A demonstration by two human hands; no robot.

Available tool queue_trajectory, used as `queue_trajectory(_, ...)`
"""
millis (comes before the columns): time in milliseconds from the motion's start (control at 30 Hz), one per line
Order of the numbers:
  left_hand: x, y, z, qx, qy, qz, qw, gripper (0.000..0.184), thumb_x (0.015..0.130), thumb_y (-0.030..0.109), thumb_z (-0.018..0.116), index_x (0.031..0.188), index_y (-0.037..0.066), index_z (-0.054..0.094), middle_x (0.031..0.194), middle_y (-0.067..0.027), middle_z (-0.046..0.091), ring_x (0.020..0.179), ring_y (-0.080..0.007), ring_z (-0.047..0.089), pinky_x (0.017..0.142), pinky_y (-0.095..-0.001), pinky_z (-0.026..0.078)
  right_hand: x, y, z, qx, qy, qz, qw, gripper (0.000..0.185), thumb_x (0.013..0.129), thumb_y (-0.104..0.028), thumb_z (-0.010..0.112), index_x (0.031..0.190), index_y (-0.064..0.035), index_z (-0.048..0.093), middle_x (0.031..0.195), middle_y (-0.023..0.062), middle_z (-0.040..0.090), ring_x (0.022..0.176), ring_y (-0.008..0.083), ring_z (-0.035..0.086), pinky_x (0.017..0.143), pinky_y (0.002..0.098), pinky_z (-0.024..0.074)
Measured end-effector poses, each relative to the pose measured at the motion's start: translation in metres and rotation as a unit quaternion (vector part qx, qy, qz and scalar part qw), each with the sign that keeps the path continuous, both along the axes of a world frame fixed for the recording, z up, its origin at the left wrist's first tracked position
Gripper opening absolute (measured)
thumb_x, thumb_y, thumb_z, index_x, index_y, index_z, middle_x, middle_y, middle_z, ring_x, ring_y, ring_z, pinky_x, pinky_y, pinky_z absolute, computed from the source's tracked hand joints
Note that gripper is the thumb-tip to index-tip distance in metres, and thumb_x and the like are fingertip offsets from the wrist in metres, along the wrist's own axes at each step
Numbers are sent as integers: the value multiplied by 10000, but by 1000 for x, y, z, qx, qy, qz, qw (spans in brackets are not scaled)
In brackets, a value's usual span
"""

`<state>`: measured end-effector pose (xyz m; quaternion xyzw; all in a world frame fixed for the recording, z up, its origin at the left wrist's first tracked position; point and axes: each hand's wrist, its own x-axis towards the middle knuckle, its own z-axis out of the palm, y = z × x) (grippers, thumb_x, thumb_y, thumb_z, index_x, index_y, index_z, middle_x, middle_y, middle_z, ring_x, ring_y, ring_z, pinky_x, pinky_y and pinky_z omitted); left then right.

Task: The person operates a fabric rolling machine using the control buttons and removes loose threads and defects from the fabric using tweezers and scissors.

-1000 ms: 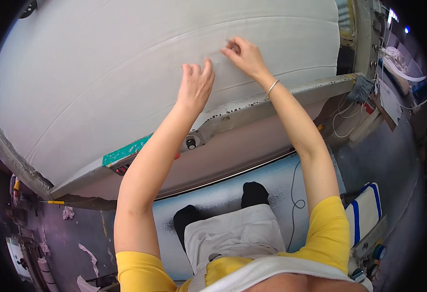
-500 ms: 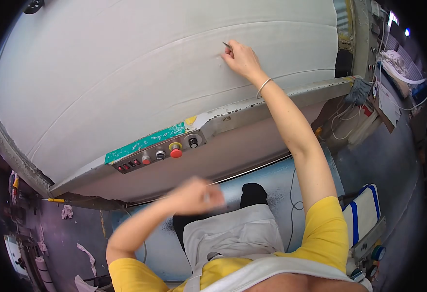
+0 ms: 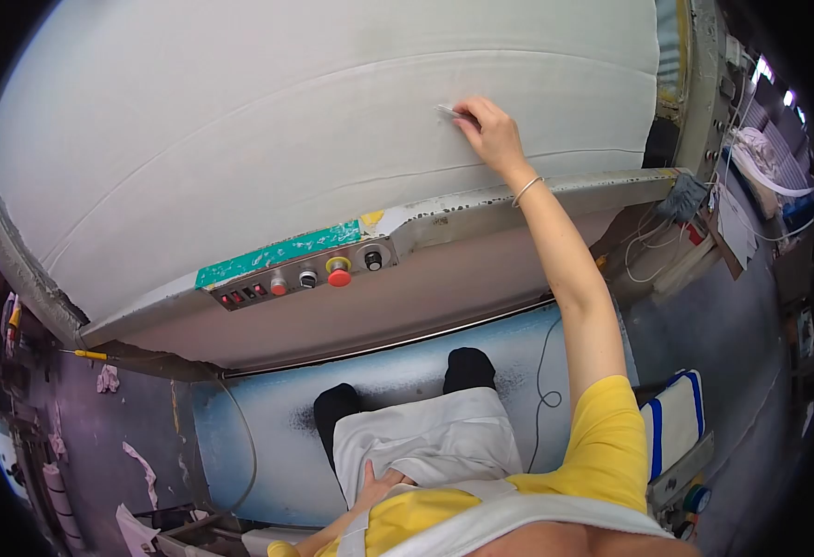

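My right hand (image 3: 492,137) is closed in a pinch over the white cloth (image 3: 286,121) spread across the machine bed. Between its fingertips is a slim metal tool (image 3: 448,111), its pointed end towards the left; its exact kind is too small to make out. At my lap, my left hand (image 3: 381,485) lies against the white apron (image 3: 444,432). Its thumb sticks up, while the other fingers are mostly hidden in the apron's folds. Long curved creases run across the cloth.
Along the bed's front rail sits a control panel (image 3: 305,276) with a red stop button (image 3: 338,271) and knobs. A grey cable (image 3: 548,399) lies over the blue platform (image 3: 286,436) by my feet. At right stands a blue-edged white pad (image 3: 676,418). Scraps (image 3: 142,469) litter the left floor.
My left hand has dropped from in front of the control panel down to the apron. My right hand, still pinching the slim metal tool, appears slightly lower and further right as the view shifts.
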<state>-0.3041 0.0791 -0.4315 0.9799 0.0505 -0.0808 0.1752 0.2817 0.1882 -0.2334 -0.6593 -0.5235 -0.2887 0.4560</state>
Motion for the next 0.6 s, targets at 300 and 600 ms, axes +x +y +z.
queue_trajectory(300, -34, -1, -100, -144, 318, 101, 932, 333, 879, 314, 495, 1137, 146, 621, 1069, -106, 688, 985, -305, 675, 776, -471, 545, 1, 1, 1, -53, -7, -48, 997, 97, 824, -121, 700, 873, -83, 625, 852, 42, 634, 726, 230, 638, 619, 342, 505)
queue_trajectory(600, -2, 29, 28, -161, 301, 103, 934, 325, 886, 298, 495, 1124, 123, 631, 1004, -160, 690, 949, -330, 677, 748, -468, 549, 2, 1, 4, -40, 4, -19, 999, 81, 827, -108, 700, 849, -62, 638, 810, 63, 627, 693, 216, 624, 618, 316, 493)
